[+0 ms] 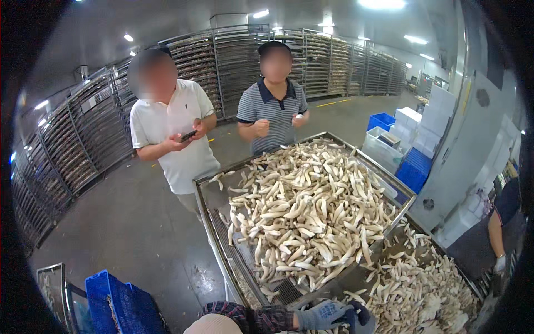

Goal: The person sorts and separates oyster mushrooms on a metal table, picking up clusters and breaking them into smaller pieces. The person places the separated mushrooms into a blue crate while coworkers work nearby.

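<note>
A gloved hand by a big heap of pale mushrooms

From the left: a blue crate (119, 300) sits on the floor, two people stand behind the metal tray (214, 192), and long pale mushrooms (306, 206) fill it. At the bottom edge, one gloved hand (334, 315) rests just beside the mushrooms. Whether its fingers are apart or together cannot be told. The other hand is out of sight.
</note>
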Motion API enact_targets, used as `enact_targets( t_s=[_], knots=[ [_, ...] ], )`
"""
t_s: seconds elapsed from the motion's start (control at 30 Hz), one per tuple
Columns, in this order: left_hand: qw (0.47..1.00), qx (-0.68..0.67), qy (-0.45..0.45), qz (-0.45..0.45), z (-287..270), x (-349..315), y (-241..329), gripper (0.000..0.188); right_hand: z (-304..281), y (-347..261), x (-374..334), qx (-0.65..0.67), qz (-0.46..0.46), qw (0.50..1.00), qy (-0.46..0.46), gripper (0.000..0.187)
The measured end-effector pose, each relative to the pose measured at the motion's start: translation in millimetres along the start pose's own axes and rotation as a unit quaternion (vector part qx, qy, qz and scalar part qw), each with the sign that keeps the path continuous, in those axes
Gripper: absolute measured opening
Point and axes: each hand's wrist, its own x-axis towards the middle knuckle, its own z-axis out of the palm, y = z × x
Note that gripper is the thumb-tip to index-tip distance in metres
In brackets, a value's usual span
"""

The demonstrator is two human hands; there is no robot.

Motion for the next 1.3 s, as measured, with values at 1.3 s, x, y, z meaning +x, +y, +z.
enact_targets(
  t_s=[1.3],
  knots=[
    [0.957, -0.169, -0.235, -0.021, 39, -22, 57, 0.027, -97, 21, -432, -0.308, 0.008, 0.38, 0.872, 0.03]
  ],
)
